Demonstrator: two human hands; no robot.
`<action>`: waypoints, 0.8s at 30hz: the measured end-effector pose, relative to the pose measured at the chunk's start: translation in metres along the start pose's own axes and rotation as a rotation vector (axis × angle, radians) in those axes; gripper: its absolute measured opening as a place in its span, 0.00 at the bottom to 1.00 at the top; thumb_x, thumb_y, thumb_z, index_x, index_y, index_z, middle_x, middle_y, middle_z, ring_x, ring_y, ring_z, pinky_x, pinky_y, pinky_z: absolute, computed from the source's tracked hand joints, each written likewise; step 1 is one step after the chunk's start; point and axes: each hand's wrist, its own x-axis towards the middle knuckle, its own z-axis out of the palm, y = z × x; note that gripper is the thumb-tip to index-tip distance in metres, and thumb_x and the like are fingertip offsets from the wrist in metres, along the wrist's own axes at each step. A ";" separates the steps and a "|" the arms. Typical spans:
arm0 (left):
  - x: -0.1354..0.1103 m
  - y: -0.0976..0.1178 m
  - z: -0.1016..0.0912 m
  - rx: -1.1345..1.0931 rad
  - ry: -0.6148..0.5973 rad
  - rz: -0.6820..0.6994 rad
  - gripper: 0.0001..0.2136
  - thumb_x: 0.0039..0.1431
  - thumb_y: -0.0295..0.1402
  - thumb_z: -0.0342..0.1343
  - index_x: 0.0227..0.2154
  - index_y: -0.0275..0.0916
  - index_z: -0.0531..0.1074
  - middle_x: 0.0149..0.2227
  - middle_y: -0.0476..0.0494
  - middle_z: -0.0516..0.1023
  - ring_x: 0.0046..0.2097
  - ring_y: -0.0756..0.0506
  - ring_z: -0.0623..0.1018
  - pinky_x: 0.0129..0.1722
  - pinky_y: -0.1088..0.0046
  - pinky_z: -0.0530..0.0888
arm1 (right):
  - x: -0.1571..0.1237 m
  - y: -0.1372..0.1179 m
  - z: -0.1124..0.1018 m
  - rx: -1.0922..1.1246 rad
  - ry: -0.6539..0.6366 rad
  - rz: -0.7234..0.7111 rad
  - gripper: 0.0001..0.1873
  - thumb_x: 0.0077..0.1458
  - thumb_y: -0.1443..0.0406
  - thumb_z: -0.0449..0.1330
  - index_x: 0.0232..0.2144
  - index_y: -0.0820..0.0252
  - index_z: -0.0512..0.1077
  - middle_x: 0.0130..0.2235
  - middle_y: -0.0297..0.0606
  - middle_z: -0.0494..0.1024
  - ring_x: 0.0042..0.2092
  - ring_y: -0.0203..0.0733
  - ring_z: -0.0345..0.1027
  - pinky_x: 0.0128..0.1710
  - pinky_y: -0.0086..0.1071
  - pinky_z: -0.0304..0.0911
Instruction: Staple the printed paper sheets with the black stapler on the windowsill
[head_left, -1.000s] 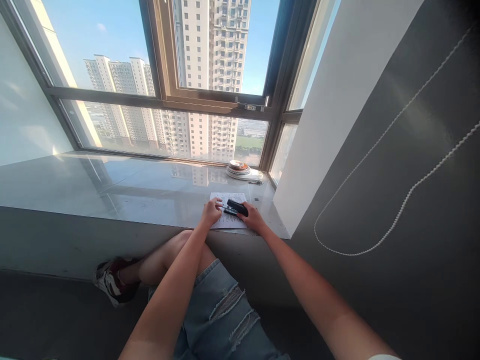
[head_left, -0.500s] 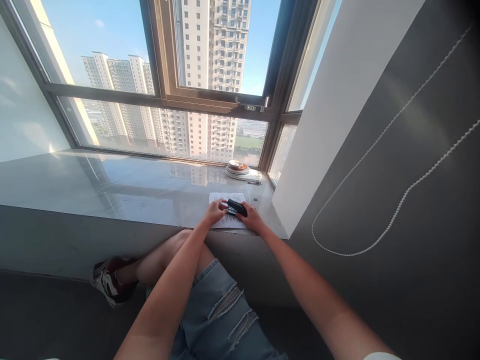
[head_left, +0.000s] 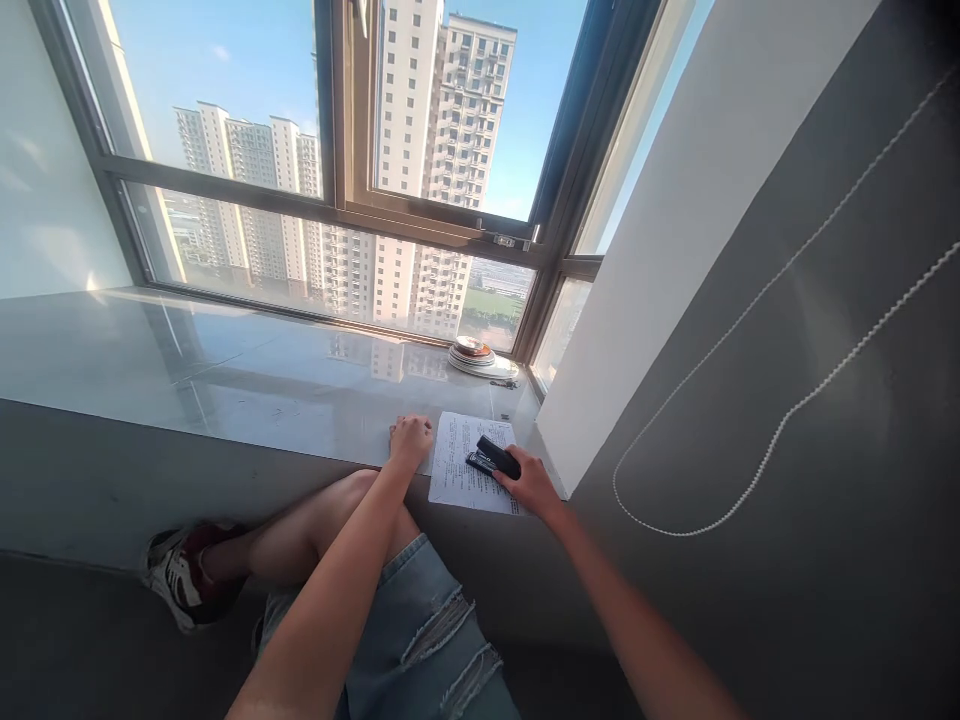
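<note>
Right grip (head_left: 529, 482) was clasped round the back end of the black stapler (head_left: 499, 456), positioned over printed paper (head_left: 452, 468) at the windowsill (head_left: 300, 405) edge. Left grip (head_left: 411, 440) was curled beside the paper; couldn't tell whether clenched or holding anything.

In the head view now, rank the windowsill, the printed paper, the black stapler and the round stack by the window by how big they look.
1. Windowsill
2. Printed paper
3. Round stack
4. Black stapler, partly covered by the right hand
</note>
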 end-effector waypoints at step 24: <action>-0.012 0.017 -0.024 -0.208 0.173 -0.002 0.13 0.69 0.25 0.43 0.34 0.40 0.72 0.42 0.38 0.73 0.45 0.40 0.75 0.47 0.64 0.69 | 0.140 0.065 0.037 -0.258 -0.313 0.153 0.34 0.65 0.53 0.54 0.68 0.62 0.62 0.73 0.54 0.53 0.75 0.54 0.42 0.72 0.52 0.42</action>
